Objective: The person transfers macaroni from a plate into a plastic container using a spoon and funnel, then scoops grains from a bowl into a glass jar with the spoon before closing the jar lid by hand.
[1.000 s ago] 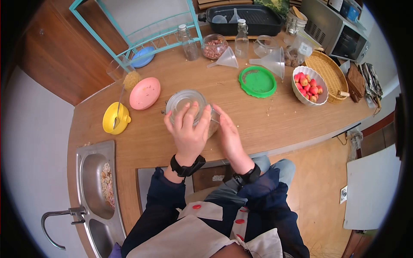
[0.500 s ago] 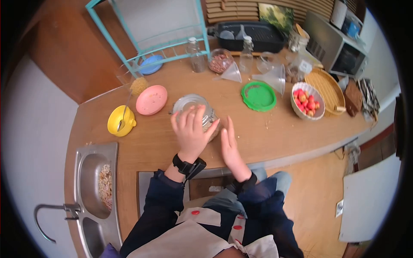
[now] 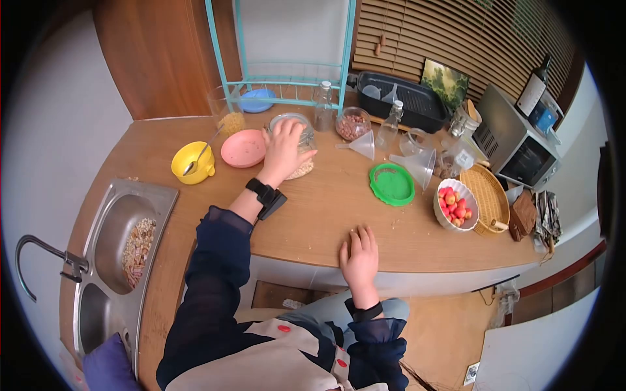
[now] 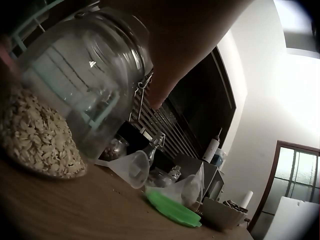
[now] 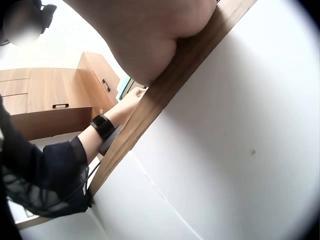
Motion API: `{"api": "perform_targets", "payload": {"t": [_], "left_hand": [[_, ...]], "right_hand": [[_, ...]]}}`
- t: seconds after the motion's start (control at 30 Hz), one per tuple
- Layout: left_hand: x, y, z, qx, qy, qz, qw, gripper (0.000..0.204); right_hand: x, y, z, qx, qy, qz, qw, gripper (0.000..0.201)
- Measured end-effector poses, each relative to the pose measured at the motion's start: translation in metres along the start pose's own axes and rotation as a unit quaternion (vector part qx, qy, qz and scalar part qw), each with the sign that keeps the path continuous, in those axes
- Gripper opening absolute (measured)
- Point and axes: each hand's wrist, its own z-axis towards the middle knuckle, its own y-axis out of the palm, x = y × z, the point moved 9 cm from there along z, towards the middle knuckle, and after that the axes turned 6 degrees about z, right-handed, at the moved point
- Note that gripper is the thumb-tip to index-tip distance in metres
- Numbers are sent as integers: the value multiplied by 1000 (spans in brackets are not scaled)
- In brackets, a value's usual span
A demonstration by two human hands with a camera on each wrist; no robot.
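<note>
A clip-top glass jar stands at the left back of the counter, beside the pink plate. My left hand grips it from above, fingers spread over its lid. Pale flakes that look like rolled oats lie heaped in the jar's lower part, and a wire clasp shows at its neck. Near the front edge of the counter, my right hand rests palm down with fingers extended, holding nothing. Its underside lies along the wooden edge in the right wrist view.
Left of the plate sits a yellow bowl with a spoon. Glass bottles, plastic funnels and a green lid stand along the back and right. A white bowl of small red fruit adjoins a wicker basket. The sink is at left.
My left hand has moved the jar away from me and leftward, next to the pink plate. My right hand has come off the jar's side and down to the counter's front edge. The head view has shifted.
</note>
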Motion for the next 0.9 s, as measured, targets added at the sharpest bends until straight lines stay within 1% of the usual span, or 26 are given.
{"api": "perform_targets", "payload": {"t": [0.03,0.07,0.13,0.17,0.23,0.3,0.37,0.4,0.5,0.63,0.7,0.8,0.9], "left_hand": [[-10,10,4,-41,-36,4,998,58],[-13,10,8,-40,-38,7,998,58],[-22,14,11,-47,-79,27,995,59],[-24,19,13,-45,-83,30,995,59],[-26,30,18,-40,-82,113,989,63],[-26,37,23,-40,-83,135,986,64],[-25,46,29,-45,-83,190,977,68],[-23,47,31,-40,-81,215,972,70],[-29,58,41,-24,-97,229,968,73],[-36,69,50,-23,-126,254,959,74],[-41,74,54,-7,-132,289,948,72],[-47,80,60,16,-143,291,946,68],[-53,83,66,39,-133,289,947,68]], "right_hand": [[1,1,0,-2,-1,-6,1000,28],[1,3,-1,-7,0,-13,1000,28],[0,2,-2,-8,4,-13,1000,28],[0,2,-1,-8,8,-15,1000,29],[-1,2,-2,-9,4,-17,1000,29],[-2,3,-1,-6,0,-20,1000,29],[-2,2,-1,-5,-3,-27,1000,29],[-3,2,-1,-5,-8,-28,1000,29],[-4,2,-1,-8,-11,-34,999,28],[-5,2,0,-6,-15,-34,999,28],[-6,1,0,-5,-20,-38,999,28],[-5,1,1,-7,-12,-51,999,28],[-7,0,0,-10,-12,-53,998,28]]}}
